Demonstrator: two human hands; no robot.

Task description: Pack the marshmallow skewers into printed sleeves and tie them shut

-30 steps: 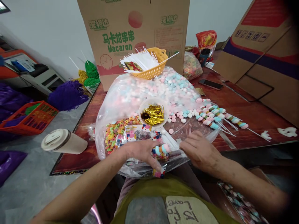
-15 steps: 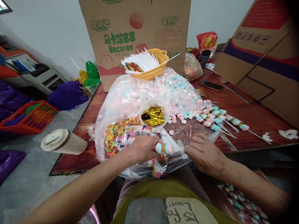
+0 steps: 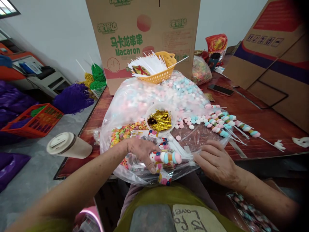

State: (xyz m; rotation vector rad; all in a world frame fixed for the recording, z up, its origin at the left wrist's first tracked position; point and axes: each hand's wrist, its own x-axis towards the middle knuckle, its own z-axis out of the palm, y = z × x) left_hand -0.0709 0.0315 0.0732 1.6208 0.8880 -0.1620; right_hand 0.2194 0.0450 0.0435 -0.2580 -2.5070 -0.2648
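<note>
A marshmallow skewer (image 3: 171,157) in pink, white, blue and orange lies level in front of me, its left end in a dotted clear wrapper (image 3: 155,157). My right hand (image 3: 214,162) is closed on the stick end, where the clear plastic bunches up. My left hand (image 3: 142,153) is at the wrapped end, with thumb and fingers spread apart to either side; its far fingertips are hidden. Flat printed wrappers (image 3: 165,177) lie under and beside the skewer. Behind it stands a round tub (image 3: 147,112) of gold tinsel ties (image 3: 160,120).
A plastic bag (image 3: 108,112) holds pastel marshmallows and ring candies (image 3: 120,133). Finished skewers (image 3: 220,122) lie to the right. At the back are a yellow basket (image 3: 159,78) of white sticks and a carton (image 3: 149,19). A lidded cup (image 3: 70,146) stands at left, a phone (image 3: 220,90) at right.
My left hand has slid left along the skewer and spread its thumb from its fingers, baring the dotted wrapped end. My right hand keeps its grip. The view has shifted slightly.
</note>
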